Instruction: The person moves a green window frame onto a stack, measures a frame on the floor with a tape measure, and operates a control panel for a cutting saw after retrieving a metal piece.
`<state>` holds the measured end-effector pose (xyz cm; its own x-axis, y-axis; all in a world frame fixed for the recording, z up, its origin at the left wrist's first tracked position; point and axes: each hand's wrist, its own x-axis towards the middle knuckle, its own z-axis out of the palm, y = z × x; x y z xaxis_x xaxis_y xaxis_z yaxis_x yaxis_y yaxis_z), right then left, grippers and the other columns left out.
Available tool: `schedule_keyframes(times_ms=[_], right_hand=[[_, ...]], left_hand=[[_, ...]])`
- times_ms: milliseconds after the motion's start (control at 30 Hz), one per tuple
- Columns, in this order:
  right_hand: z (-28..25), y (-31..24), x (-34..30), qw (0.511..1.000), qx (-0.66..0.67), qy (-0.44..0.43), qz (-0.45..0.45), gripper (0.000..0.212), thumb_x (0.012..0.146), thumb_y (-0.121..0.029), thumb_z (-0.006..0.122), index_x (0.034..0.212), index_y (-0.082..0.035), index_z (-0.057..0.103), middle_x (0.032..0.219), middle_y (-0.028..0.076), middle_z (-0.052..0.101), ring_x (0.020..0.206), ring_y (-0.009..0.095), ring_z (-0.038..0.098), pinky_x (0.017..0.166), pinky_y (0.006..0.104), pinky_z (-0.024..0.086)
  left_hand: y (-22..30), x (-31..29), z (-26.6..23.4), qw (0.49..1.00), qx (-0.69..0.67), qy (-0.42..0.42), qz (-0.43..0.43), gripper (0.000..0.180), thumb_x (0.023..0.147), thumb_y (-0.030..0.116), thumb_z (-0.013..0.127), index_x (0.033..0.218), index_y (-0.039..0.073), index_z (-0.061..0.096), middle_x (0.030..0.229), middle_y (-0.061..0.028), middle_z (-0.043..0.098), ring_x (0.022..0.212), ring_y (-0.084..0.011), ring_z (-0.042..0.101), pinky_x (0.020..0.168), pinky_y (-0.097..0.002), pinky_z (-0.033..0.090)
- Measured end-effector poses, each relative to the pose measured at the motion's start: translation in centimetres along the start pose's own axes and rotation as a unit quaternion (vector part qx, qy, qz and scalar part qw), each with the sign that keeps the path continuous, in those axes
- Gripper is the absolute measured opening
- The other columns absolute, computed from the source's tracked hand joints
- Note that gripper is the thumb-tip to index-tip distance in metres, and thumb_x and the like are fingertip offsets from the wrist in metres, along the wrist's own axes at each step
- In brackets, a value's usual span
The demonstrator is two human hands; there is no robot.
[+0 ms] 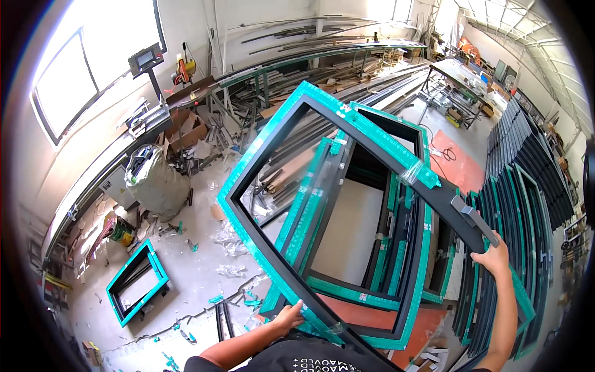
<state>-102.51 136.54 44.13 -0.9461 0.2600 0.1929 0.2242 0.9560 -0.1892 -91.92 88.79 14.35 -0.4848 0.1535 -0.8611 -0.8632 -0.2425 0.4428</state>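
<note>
Where the floor ran out toward the left wall, a small four-sided dark frame edged in green film (128, 265) lay on the concrete, scraps of green film strewn near it. Behind it, by the wall, a flat grey screen on a dark post (145, 59) stood upright; below that, a bulging pale fabric sack (158, 183) with dark pieces poking from its mouth, and just beyond, an open brown cardboard box (186, 127). Left hand (288, 316) clamped on the lower bar of a large angular dark frame with green-filmed edges (443, 208), thumb uppermost. This frame stood tilted directly before the person, filling the middle of the view. Seen through and past its opening: several more dark frames with green film (359, 297), leaning together. Beyond, long dark metal bars lay heaped toward the back wall. On the held frame's upper right bar sat a grey angled metal handle (474, 220); right hand (493, 254) clamped on that bar, just beside the handle's lower end. Reddish-orange sheeting (455, 161) covered floor behind. Far right, a close-packed row of dark upright frames, some green-edged (527, 186).
</note>
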Motion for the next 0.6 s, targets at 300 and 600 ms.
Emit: schedule_keyframes(times_ms=[300,600], right_hand=[[6.1,4.5,4.2,0.992,0.017,-0.117,0.043,0.072,0.047,-0.028,0.079,0.11,-0.004,0.054,0.106,0.015,0.06,0.097,0.03,0.058,0.083,0.0358,0.046],[20.8,10.4,5.5,0.952,0.095,-0.237,0.171,0.084,0.049,-0.028,0.082,0.12,0.001,0.047,0.115,0.019,0.056,0.103,0.029,0.057,0.087,0.0348,0.045]], left_hand=[[2.1,1.9,1.4,0.986,0.055,0.113,0.11,0.033,0.09,0.021,0.051,0.106,-0.005,0.038,0.094,-0.0161,0.052,0.071,-0.0266,0.061,0.06,-0.0377,0.055],[13.5,7.2,0.1,0.917,0.246,0.174,0.262,0.027,0.081,0.021,0.063,0.083,-0.003,0.052,0.071,-0.0084,0.057,0.058,-0.0152,0.058,0.049,-0.0285,0.049]])
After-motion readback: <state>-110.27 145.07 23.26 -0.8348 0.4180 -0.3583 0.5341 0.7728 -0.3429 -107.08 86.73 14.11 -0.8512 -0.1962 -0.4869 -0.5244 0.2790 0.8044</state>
